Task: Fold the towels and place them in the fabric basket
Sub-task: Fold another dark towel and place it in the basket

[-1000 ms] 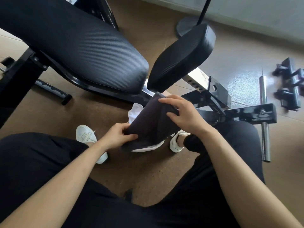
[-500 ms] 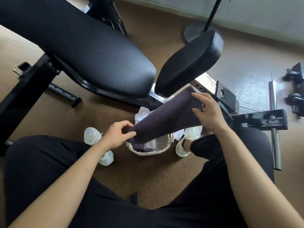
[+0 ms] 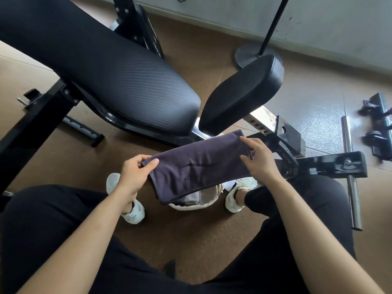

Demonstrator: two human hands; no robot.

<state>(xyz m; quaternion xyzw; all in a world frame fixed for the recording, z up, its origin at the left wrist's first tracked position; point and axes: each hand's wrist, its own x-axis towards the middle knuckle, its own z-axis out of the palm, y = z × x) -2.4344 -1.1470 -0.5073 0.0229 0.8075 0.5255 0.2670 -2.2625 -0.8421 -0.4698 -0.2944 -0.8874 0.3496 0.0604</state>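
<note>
A dark grey towel (image 3: 199,166), folded into a long strip, is stretched between my hands above the floor. My left hand (image 3: 135,175) pinches its near-left corner between thumb and fingers. My right hand (image 3: 258,160) pinches its far-right end. Below the towel stands a cream fabric basket (image 3: 210,200) between my feet, mostly hidden by the towel; a lighter grey folded towel (image 3: 192,198) shows inside it.
A black weight bench pad (image 3: 118,81) and its smaller seat pad (image 3: 244,96) fill the space ahead. The bench's black metal frame (image 3: 331,166) and a steel bar (image 3: 350,166) lie to the right. A stand's round base (image 3: 248,54) sits by the wall.
My hands have drawn apart and lifted, pulling the bunched towel out into a flat strip. The basket has come into sight under it.
</note>
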